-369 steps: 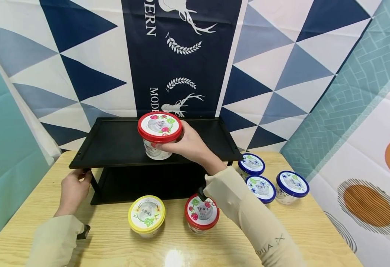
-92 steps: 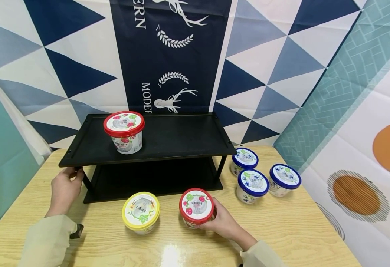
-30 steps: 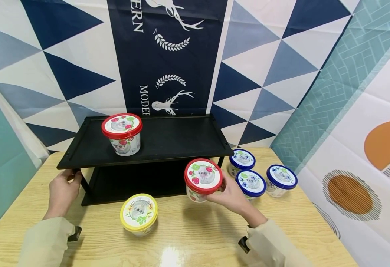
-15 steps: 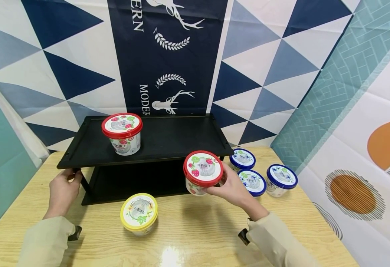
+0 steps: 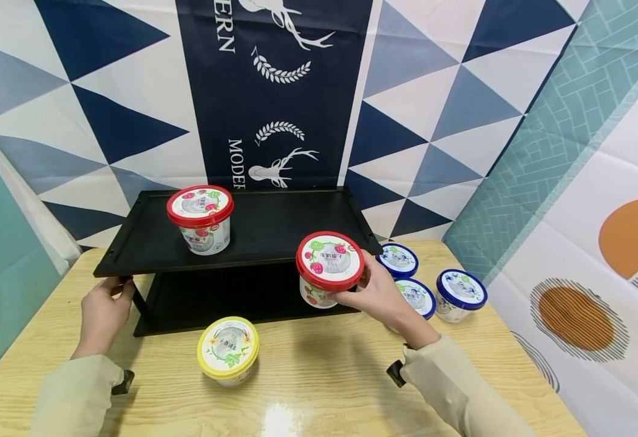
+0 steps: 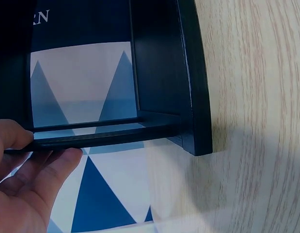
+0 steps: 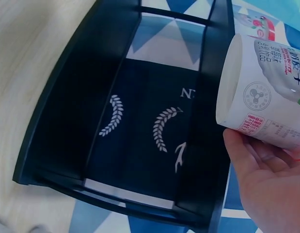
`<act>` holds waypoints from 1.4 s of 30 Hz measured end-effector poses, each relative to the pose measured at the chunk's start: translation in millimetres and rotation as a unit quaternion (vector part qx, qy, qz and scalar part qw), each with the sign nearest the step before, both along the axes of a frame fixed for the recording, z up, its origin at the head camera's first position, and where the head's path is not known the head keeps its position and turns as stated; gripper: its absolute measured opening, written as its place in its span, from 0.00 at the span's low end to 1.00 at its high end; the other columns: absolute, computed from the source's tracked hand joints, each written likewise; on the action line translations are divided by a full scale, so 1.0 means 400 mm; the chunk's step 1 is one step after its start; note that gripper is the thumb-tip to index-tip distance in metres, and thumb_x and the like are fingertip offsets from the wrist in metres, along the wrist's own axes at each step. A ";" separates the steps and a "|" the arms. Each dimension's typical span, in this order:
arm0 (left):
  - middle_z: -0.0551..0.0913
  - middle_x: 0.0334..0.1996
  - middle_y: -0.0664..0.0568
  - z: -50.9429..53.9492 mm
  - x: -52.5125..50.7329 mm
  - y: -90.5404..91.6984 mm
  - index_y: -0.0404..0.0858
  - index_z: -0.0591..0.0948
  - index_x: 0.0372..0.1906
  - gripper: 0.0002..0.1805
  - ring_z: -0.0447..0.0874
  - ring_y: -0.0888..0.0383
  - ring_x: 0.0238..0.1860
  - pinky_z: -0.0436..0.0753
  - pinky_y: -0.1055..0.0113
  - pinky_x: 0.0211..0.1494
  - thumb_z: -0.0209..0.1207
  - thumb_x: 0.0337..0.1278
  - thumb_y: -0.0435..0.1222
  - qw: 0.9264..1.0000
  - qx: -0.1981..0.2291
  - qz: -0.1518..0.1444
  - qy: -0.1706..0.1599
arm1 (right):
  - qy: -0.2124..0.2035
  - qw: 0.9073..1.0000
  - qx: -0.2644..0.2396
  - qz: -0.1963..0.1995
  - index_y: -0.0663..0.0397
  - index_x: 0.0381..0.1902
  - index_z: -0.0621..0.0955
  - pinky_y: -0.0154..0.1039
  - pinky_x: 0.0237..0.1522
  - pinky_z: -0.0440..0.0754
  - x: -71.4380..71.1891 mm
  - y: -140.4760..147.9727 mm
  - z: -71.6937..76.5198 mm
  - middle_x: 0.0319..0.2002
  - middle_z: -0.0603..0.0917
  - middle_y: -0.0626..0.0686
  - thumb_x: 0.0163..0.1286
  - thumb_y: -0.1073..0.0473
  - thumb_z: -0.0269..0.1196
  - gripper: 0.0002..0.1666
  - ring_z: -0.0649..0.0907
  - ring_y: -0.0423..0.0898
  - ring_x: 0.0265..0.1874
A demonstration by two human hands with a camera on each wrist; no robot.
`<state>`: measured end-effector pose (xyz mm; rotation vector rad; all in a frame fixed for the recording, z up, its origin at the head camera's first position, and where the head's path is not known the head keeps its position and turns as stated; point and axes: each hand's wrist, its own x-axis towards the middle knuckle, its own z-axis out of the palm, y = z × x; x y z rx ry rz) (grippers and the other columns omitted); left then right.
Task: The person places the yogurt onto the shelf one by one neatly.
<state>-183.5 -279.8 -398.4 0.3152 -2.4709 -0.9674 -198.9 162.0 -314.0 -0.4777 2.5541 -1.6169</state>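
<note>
- Right hand (image 5: 380, 291) grips 1 red-lidded tub (image 5: 331, 264), raised slightly higher before the black rack (image 5: 280, 221); the lift appears well underway.
- Left hand (image 5: 104, 312) grips 1 rack post (image 5: 142, 298).
- 1 matching tub (image 5: 201, 221) stands atop.

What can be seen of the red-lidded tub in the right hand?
The red-lidded tub looks plastic, with a white body and closed lid, printed with strawberries, green leaves and dark characters. The right hand grips its side, holding it roughly upright above the table, by the black shelf near its right end.
</note>
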 end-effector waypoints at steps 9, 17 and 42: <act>0.79 0.46 0.28 -0.006 0.001 -0.001 0.27 0.77 0.49 0.16 0.79 0.35 0.47 0.65 0.82 0.26 0.47 0.65 0.33 1.000 -0.001 0.002 0.001 | 0.026 1.000 0.009 0.003 0.50 0.65 0.62 0.50 0.58 0.74 -0.005 -0.009 0.020 0.60 0.73 0.54 0.52 0.55 0.71 0.45 0.76 0.53 0.58; 0.78 0.48 0.29 -0.008 -0.002 -0.001 0.27 0.77 0.50 0.17 0.79 0.35 0.48 0.66 0.80 0.27 0.46 0.66 0.34 1.000 0.001 0.005 -0.010 | 0.035 0.999 0.013 0.007 0.52 0.65 0.63 0.49 0.57 0.75 -0.012 -0.016 0.036 0.59 0.74 0.55 0.52 0.56 0.71 0.44 0.77 0.52 0.56; 0.77 0.49 0.29 0.000 0.002 0.000 0.27 0.76 0.52 0.19 0.77 0.35 0.50 0.67 0.80 0.26 0.44 0.67 0.36 1.000 0.008 -0.002 -0.024 | 0.050 0.999 0.005 0.008 0.49 0.65 0.63 0.47 0.57 0.75 -0.047 -0.059 0.097 0.59 0.74 0.52 0.53 0.55 0.70 0.44 0.77 0.50 0.56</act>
